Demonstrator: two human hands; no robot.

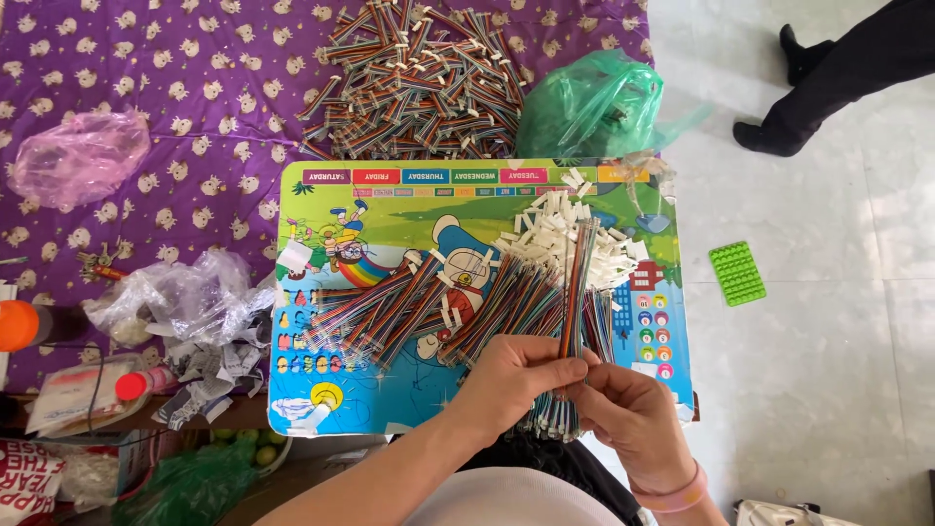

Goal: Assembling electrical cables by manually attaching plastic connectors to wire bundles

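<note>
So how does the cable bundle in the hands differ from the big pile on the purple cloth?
The held bundle is gathered straight and parallel, gripped by the left hand and right hand; the pile lies loose and crisscrossed. The bundle is far smaller and over the colourful board. Both are rainbow ribbon cables with white connectors.

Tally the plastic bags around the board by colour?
Green bag, beyond the board: 1
Green bag, lower left: 1
Pink bag: 1
Clear bag: 1
Total: 4
Both hands hold a cable bundle.
</note>
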